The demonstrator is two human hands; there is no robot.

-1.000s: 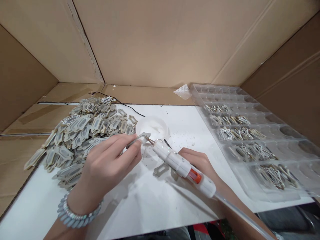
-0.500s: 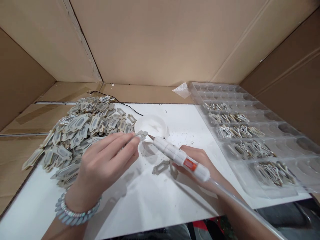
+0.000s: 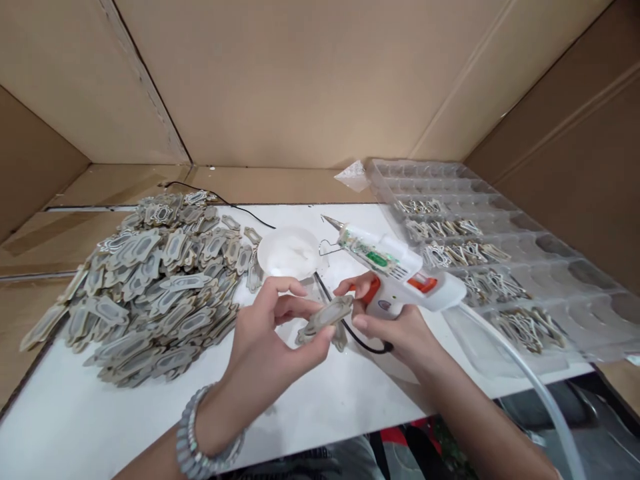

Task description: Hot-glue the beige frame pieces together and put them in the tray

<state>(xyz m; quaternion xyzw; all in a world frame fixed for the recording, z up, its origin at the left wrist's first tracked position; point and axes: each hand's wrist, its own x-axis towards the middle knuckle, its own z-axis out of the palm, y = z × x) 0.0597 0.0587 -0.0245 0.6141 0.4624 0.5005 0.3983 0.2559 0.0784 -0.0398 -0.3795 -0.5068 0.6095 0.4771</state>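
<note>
Between the thumb and fingers of my left hand (image 3: 280, 333) is a small grey frame-shaped piece (image 3: 327, 317), held tilted over the white board. My right hand (image 3: 395, 327) grips a white glue gun (image 3: 383, 257) by its handle, with the nozzle pointing up and to the left, away from the piece. The right fingertips are close to the piece's right end; whether they touch it I cannot tell. Another grey piece shows partly below, mostly hidden by my left hand. A round white dish (image 3: 289, 252) lies beyond my hands.
A large heap of similar grey pieces (image 3: 175, 287) covers the left of the white board (image 3: 165, 420). At the right lies a clear compartment tray (image 3: 545, 267) with several rows of pieces. Cardboard walls (image 3: 280, 87) surround the board. A clear glue stick (image 3: 540, 393) trails from the gun.
The glue gun has swung up and away from the piece, its nozzle now beyond my hands. My left hand has moved right and turned, bringing the piece near my right fingertips.
</note>
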